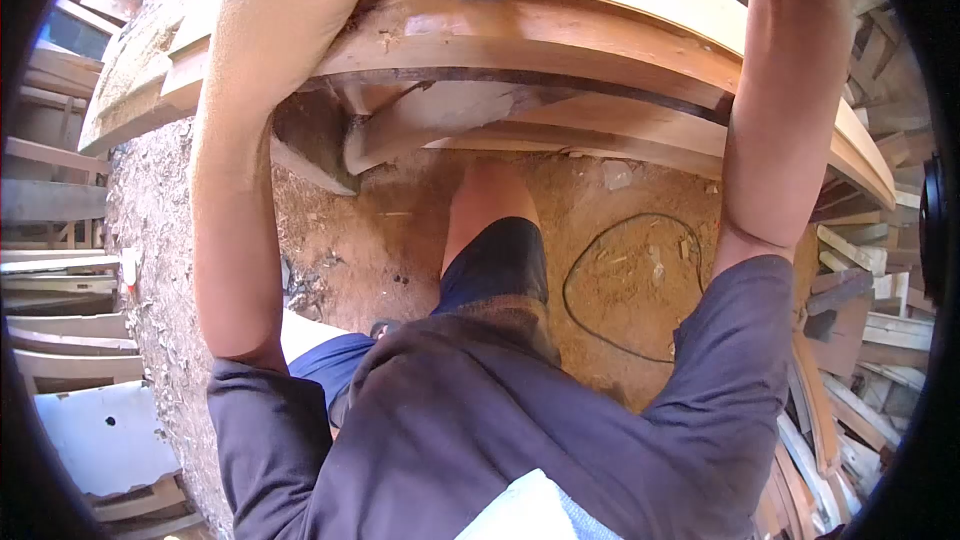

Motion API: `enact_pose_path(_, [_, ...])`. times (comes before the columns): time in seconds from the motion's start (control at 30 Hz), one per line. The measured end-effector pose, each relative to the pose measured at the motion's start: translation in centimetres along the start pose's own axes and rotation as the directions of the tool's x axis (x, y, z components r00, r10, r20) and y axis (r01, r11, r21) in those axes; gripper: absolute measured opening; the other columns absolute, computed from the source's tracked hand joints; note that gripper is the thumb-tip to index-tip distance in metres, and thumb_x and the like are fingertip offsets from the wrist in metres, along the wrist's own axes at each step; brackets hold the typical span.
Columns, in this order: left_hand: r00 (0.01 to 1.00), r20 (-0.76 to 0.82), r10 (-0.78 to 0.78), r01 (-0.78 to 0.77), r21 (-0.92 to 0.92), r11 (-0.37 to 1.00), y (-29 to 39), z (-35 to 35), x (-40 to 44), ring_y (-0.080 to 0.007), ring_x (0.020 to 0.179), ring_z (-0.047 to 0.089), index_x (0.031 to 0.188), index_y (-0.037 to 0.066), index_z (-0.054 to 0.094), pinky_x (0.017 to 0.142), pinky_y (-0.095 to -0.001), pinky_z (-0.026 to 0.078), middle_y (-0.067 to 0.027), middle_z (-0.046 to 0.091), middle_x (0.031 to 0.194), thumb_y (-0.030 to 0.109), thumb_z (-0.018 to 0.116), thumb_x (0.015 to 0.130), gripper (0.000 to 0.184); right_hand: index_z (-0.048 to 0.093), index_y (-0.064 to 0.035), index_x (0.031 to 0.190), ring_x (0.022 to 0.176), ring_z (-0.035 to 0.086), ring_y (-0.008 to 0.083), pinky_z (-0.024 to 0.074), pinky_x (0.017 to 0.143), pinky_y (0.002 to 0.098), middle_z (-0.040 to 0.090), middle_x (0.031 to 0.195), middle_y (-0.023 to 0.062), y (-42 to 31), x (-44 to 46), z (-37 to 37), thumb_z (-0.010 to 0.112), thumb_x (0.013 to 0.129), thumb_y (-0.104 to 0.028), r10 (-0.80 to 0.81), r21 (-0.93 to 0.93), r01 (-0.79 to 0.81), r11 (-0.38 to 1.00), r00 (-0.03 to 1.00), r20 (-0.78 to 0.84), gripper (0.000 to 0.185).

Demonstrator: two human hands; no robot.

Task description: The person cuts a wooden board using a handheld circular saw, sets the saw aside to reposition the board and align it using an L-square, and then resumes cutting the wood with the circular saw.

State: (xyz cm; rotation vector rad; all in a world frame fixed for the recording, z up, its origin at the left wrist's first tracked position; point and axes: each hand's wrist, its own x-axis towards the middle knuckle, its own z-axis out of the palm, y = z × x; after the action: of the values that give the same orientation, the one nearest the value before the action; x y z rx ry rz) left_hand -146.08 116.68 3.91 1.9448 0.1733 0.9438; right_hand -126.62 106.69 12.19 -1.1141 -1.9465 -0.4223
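The floor [640, 285] is bare brown earth, lit warmly in the middle and paler to the left, where chips and flakes are strewn thickly over it. A thin dark cable [565, 290] lies on it in a rough open loop, with small light scraps inside the loop and a larger pale scrap [617, 175] just above it. Down the left edge, lengths of wood [80, 327] lie in rows, some curved, beside a whitish panel [105, 440] with a dark spot. Along the right edge, wood offcuts [880, 330] lie heaped at many angles, overlapping one another, their far ends blurred
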Motion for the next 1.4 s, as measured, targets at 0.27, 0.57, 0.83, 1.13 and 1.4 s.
enact_pose_path(0.27, [0.987,-0.091,0.134,-0.118,0.160,0.980,-2.7,0.7,0.3,-0.0100,0.097,0.070,0.108,0.003,0.074,0.089,-0.0268,0.055,-0.0020,0.076,0.098,-0.002,0.076,0.091,0.018,0.070,0.0020,0.099,0.074,0.066,0.0125,0.0543,0.068,0.0275,0.071,0.083,0.0067,0.3,-1.9,0.9,0.066,0.102,-0.019,0.050,0.025,-0.050,0.998,0.999,0.017,0.022])
enact_pose_path(0.57, [0.979,-0.118,0.168,-0.156,0.105,0.982,-3.1,1.0,0.5,-0.0094,0.092,0.070,0.104,0.004,0.073,0.090,-0.0285,0.055,-0.0018,0.077,0.094,-0.003,0.076,0.091,0.015,0.070,0.0020,0.100,0.074,0.066,0.0125,0.0545,0.068,0.0274,0.071,0.083,0.0068,0.6,-2.2,1.5,0.066,0.102,-0.020,0.051,0.051,-0.052,0.997,0.998,0.037,0.022])
enact_pose_path(0.83, [0.975,-0.221,-0.014,0.052,0.165,0.985,-1.1,1.7,-0.3,-0.0022,0.080,0.064,0.100,0.006,0.072,0.074,-0.0193,0.051,0.0010,0.074,0.088,0.000,0.078,0.092,0.012,0.070,0.0020,0.100,0.073,0.067,0.0125,0.0546,0.067,0.0274,0.071,0.083,0.0068,0.7,-3.2,1.7,0.066,0.102,-0.020,0.040,0.058,-0.042,0.997,0.998,0.038,0.022])
enact_pose_path(1.13, [0.969,-0.128,0.212,-0.202,0.083,0.976,-3.0,0.9,0.0,-0.0052,0.082,0.065,0.102,0.007,0.071,0.077,-0.0216,0.053,0.0021,0.072,0.089,0.003,0.079,0.093,0.013,0.070,0.0020,0.101,0.073,0.067,0.0126,0.0547,0.067,0.0273,0.071,0.083,0.0069,0.7,-4.0,1.6,0.067,0.101,-0.020,0.021,0.075,-0.023,0.997,0.999,0.036,0.023])
enact_pose_path(1.4, [0.956,-0.230,0.180,-0.156,0.118,0.981,-1.0,2.3,-0.5,-0.0122,0.086,0.069,0.108,0.006,0.070,0.083,-0.0278,0.055,-0.0031,0.074,0.093,0.010,0.080,0.095,0.016,0.069,0.0020,0.102,0.072,0.067,0.0126,0.0549,0.066,0.0272,0.071,0.083,0.0069,0.8,-4.3,1.4,0.067,0.101,-0.021,0.014,0.088,-0.016,0.996,1.000,0.027,0.023])
